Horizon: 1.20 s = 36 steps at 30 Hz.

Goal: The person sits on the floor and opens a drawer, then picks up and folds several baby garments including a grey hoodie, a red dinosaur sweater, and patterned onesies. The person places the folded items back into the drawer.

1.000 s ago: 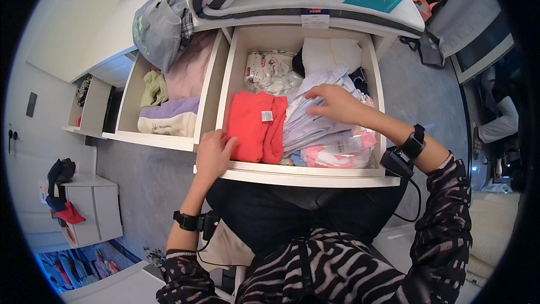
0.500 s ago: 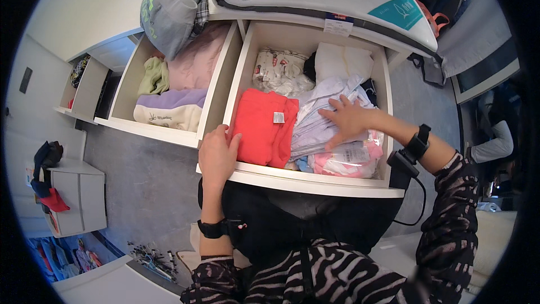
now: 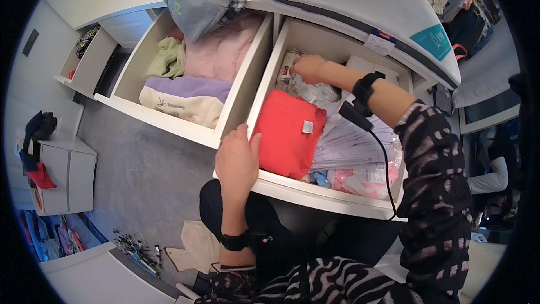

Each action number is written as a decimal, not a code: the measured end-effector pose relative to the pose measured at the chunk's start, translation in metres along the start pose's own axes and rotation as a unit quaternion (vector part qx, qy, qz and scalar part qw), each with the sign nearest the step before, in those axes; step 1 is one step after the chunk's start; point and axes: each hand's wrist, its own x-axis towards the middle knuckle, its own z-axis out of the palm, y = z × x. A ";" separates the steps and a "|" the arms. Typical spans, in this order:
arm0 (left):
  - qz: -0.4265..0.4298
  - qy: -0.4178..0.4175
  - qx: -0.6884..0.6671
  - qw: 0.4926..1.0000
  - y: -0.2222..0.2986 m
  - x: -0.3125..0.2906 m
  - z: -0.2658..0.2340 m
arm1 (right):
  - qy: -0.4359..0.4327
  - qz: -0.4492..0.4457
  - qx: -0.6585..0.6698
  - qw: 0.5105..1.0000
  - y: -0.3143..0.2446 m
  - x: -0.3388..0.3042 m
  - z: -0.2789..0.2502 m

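My right hand (image 3: 309,70) reaches into the back left of the open drawer (image 3: 315,196). Its fingers curl down onto a white patterned garment in a clear plastic bag (image 3: 320,92); the fingertips are mostly hidden. My left hand (image 3: 238,159) rests on the drawer's front left corner, fingers stretched along the rim and thumb apart. Between the hands lies a folded red garment (image 3: 289,135) with a white label. A pale lilac striped garment (image 3: 351,143) spreads beside it, partly under my right forearm. A pink and white bagged item (image 3: 360,181) sits at the drawer's front.
A second open drawer (image 3: 163,122) to the left holds pink, green, purple and cream clothes. A grey garment (image 3: 205,0) overhangs its back edge. Behind stands a white mattress (image 3: 360,5). A black cable (image 3: 387,163) hangs from my right wrist. Hangers (image 3: 138,252) lie at lower left.
My right hand has left the striped garment and moved back and left to the bagged patterned garment. My left hand stays at the drawer corner. The view has shifted.
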 end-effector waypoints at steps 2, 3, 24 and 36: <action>-0.004 -0.016 -0.002 1.000 0.000 0.000 -0.002 | 0.058 -0.089 -0.112 0.988 -0.003 0.026 0.022; -0.002 -0.019 0.002 1.000 0.001 0.000 -0.003 | 0.097 -0.111 -0.140 0.979 -0.009 0.034 0.038; 0.037 -0.047 0.000 0.998 -0.009 0.001 -0.004 | 0.265 -0.179 -0.257 0.912 0.001 0.047 0.109; 0.041 -0.051 0.032 0.997 -0.007 0.001 -0.005 | 0.313 0.032 -0.198 0.928 0.026 -0.090 0.028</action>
